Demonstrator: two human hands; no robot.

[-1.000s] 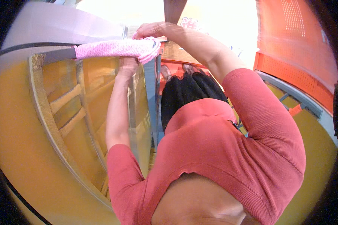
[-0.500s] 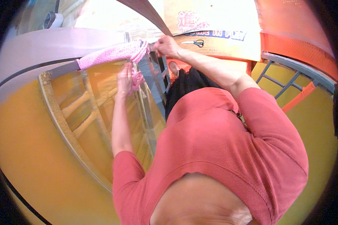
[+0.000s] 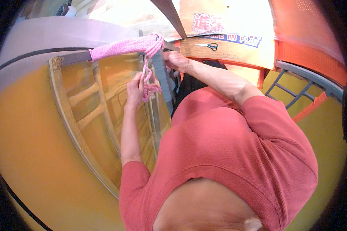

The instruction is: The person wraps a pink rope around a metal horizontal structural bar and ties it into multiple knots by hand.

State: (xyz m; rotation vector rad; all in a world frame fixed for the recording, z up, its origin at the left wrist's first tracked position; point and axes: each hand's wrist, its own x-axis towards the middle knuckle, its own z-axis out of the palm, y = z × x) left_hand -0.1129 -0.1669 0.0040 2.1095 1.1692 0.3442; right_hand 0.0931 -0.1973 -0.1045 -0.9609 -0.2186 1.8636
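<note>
One pink cord (image 3: 121, 47), likely soft, hung at the frame (image 3: 65, 98) corner, left hand (image 3: 135, 89) pinching its best-held strand (image 3: 152, 89), right hand (image 3: 176, 61) grip indiscernible.

The right hand's (image 3: 176, 61) fingertips are hidden behind the blue-grey post (image 3: 164, 82), so whether they hold anything cannot be told. The rail under the wound pink rope (image 3: 123, 46) is covered, and the dangling rope loops are too tangled and soft-edged to trace past the left hand (image 3: 135, 90). The wooden frame's (image 3: 56, 79) lower end goes behind the left sleeve (image 3: 137, 175). The torso covers most of the black garment (image 3: 191, 86). Glare swallows part of the red print (image 3: 204, 23). A dark beam (image 3: 169, 15) is cut by the top edge.
</note>
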